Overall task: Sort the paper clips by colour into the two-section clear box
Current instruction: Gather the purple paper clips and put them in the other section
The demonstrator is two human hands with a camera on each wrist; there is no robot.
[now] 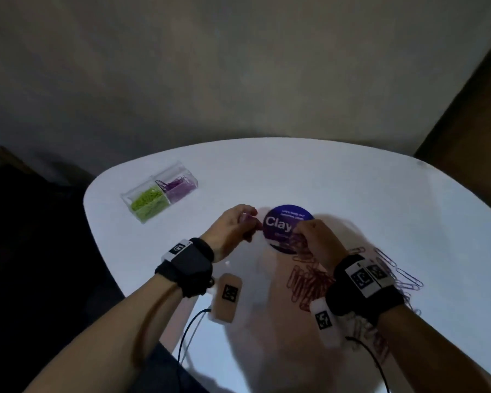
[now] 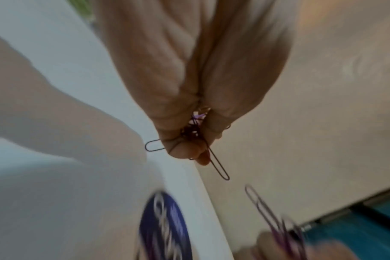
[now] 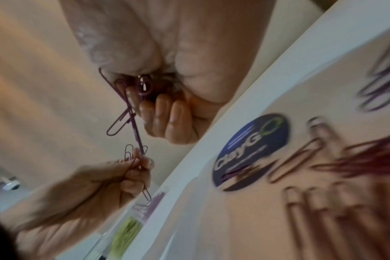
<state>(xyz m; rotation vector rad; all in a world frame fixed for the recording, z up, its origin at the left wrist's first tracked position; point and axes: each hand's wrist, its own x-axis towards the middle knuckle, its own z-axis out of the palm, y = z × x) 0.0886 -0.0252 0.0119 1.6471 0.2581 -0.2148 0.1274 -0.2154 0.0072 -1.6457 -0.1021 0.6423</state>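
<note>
The clear two-section box (image 1: 159,191) stands at the table's far left, green clips (image 1: 148,205) in its near section, purple clips (image 1: 179,185) in the far one. Both hands hover over the table's middle. My left hand (image 1: 238,225) pinches a bunch of purple clips (image 2: 195,130), some sticking out past the fingers (image 2: 185,149). My right hand (image 1: 309,236) grips more purple clips (image 3: 131,109), one long clip reaching into the left hand (image 3: 131,168). Red clips (image 1: 309,282) and purple clips (image 1: 397,268) lie loose under the right wrist.
A round dark blue sticker (image 1: 284,225) marked "Clay" lies on the white table (image 1: 352,194) between the hands. A tan tag with a black marker (image 1: 227,296) and a black cable (image 1: 190,330) lie near the front edge. Dark floor drops off to the left.
</note>
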